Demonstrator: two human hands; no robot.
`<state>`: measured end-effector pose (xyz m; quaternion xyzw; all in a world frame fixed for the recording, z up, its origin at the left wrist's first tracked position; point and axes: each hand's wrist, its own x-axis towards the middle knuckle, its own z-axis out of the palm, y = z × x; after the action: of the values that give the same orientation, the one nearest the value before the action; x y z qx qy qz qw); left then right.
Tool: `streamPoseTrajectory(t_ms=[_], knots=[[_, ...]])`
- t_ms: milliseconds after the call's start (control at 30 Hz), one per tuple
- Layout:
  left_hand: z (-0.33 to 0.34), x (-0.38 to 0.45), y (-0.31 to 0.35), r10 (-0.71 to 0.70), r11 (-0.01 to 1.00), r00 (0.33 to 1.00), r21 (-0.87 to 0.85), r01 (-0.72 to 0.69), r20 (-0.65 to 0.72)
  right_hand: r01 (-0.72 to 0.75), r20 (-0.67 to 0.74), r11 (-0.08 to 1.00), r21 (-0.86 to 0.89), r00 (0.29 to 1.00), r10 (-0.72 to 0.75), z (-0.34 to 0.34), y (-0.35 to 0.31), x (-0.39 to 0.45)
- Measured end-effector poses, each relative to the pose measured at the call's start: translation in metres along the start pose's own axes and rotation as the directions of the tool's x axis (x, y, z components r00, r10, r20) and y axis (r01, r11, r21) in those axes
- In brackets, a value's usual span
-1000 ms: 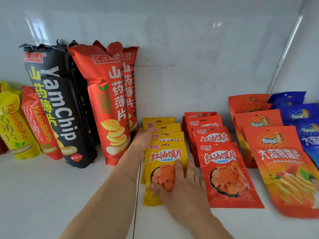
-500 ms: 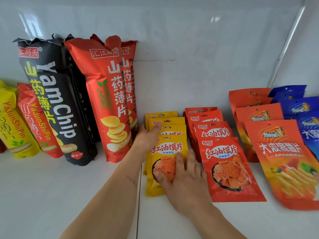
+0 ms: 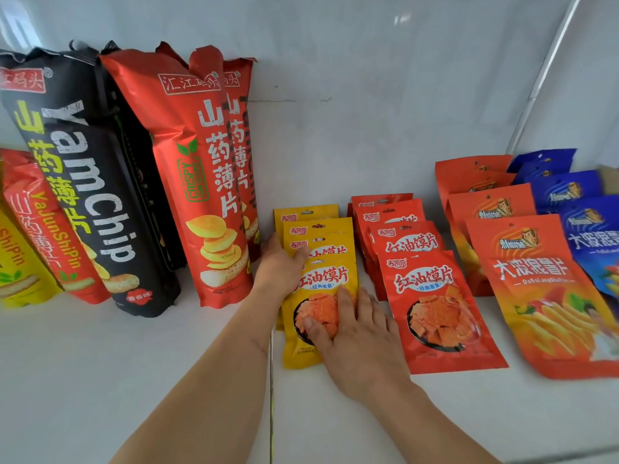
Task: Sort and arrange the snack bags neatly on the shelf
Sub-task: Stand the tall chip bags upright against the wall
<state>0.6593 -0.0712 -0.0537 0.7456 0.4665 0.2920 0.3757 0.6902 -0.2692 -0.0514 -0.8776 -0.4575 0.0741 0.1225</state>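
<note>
On the white shelf (image 3: pixel 134 380), small yellow bags (image 3: pixel 318 262) lie overlapped in a row beside small red bags (image 3: pixel 425 296) — then orange bags (image 3: pixel 536 289) and blue bags (image 3: pixel 566 192). Tall black bags (image 3: pixel 87 182) and tall red bags (image 3: pixel 201 175) lean against the back wall.

White shelf (image 3: pixel 100 380): tall chip bags (image 3: pixel 207 182) left, flat snack packs (image 3: pixel 432 296) right.

Both forearms reach forward from the bottom edge, bare, and converge toward centre. Left hand (image 3: pixel 279 267): I see it edge-on, palm facing right, fingers extended forward and slightly curved, pressing against the left side of the yellow snack bags (image 3: pixel 318 249). Right hand (image 3: pixel 355 333): palm down, fingers spread and nearly straight, lying flat on the front bag of that stack. Wrists roughly straight, forearms well apart at the elbows.
</note>
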Motion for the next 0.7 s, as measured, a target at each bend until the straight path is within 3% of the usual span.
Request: streamPoseTrajectory(t_ms=[300,467,600,700], knots=[[-0.014,-0.032,0.021,-0.100,0.995,0.995,0.019,0.100,-0.025,0.025,-0.064,0.998,0.053,0.998,-0.021,-0.001,0.003,-0.003],[-0.034,-0.084,0.028,-0.055,0.997,0.997,0.054,0.058,-0.062,0.057,-0.136,0.991,0.118,0.990,-0.041,0.000,0.006,-0.007],[-0.060,-0.122,0.012,-0.024,0.987,0.970,0.146,0.061,-0.243,0.127,-0.233,0.978,0.167,0.969,-0.086,-0.007,0.006,-0.014],[-0.077,-0.134,-0.006,0.001,0.996,0.893,0.082,0.041,-0.451,0.262,-0.405,0.942,0.208,0.900,-0.161,-0.023,-0.005,-0.020]])
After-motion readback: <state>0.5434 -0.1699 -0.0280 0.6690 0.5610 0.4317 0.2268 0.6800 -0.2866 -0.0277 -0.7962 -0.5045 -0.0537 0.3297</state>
